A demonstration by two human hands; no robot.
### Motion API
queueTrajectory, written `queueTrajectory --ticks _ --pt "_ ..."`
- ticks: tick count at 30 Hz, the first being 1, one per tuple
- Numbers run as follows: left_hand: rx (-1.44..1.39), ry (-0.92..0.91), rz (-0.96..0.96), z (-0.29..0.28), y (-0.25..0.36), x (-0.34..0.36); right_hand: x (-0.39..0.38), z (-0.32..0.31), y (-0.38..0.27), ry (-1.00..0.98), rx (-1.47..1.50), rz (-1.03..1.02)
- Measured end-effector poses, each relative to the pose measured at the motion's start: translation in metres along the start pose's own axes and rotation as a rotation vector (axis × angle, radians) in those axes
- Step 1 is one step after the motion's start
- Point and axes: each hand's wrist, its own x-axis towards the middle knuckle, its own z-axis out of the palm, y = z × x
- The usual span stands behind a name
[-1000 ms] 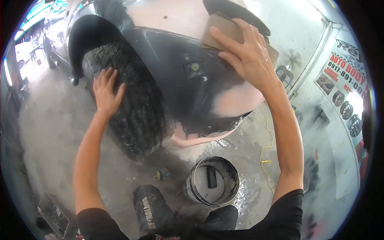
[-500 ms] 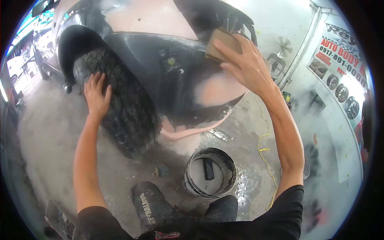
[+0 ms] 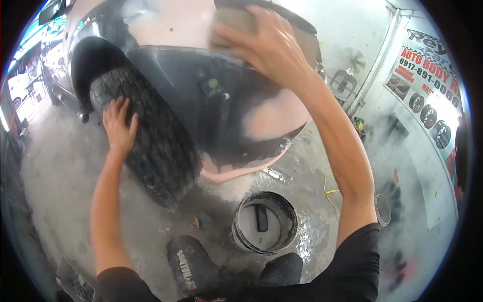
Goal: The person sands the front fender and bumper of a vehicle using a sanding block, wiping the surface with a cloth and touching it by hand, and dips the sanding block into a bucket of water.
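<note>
My right hand point(image 3: 274, 50) is closed around a tan-brown sanding block point(image 3: 235, 27), blurred by motion. It presses the block to the upper corner of a car's body, where pale pink filler meets dark paint. Below it curves the dark bumper point(image 3: 186, 75) with a sanded pinkish patch point(image 3: 274, 116). My left hand point(image 3: 119, 126) lies with its fingers apart on the knobbly black tyre point(image 3: 156, 141) and holds nothing.
On the wet floor stands a black bucket point(image 3: 293, 221) of milky water with a dark rectangular block point(image 3: 261, 218) in it. A small scrap point(image 3: 203, 220) lies beside it. A yellow cord point(image 3: 329, 192), a fan point(image 3: 355, 60) and a wall banner point(image 3: 427, 83) are to the right.
My right hand has swept the sanding block left and up along the car's body. My left hand stays on the tyre, and the view has shifted slightly.
</note>
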Motion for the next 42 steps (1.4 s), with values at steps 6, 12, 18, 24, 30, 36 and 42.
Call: queueTrajectory --ticks 6,12,18,24,30,36,42 --pt "0.008 0.029 0.008 -0.010 -0.008 -0.007 0.011 0.011 -0.007 0.036 -0.034 -0.077" --pt "0.005 0.013 -0.002 0.000 0.000 0.001 0.008 0.002 0.006 -0.008 -0.005 -0.105" --pt "0.042 -0.008 0.021 -0.010 -0.010 -0.009 0.024 0.012 0.003 0.013 0.047 -0.176" --pt "-0.011 0.019 0.012 -0.005 0.008 0.005 0.008 0.007 0.007 -0.009 0.002 -0.125" --pt "0.046 0.002 0.020 -0.009 -0.008 -0.008 0.026 0.014 -0.010 -0.009 -0.022 -0.198" --pt "0.042 0.010 0.014 -0.001 0.003 0.004 -0.009 -0.003 0.012 0.023 -0.040 -0.121" --pt "0.042 0.000 0.028 -0.005 -0.014 -0.010 0.035 0.009 -0.017 -0.216 0.147 -0.056"
